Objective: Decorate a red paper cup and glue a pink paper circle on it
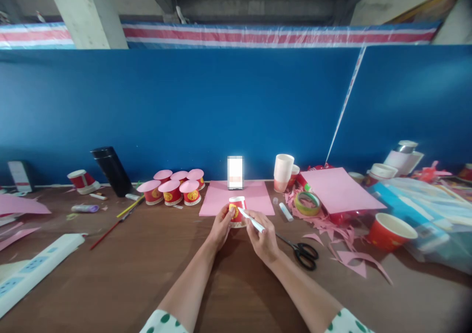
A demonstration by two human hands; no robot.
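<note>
In the head view, mid-frame, the left hand (pixel 221 225) has its grip closed round a red cup (pixel 237 209), while the right hand (pixel 263 239) pinches a white pen (pixel 251 220) whose tip touches the cup. To the left on the desk (pixel 147 264), the capped cups (pixel 173 188) already carry pink paper tops. The held cup shows none yet, with the pink sheet (pixel 221 197) and scissors (pixel 302 252) nearby.

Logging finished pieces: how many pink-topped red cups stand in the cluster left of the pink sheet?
6: back-left cup, back-middle cup, back-right cup; front-left cup, front-middle cup, front-right cup. Another could hide behind them.
</note>
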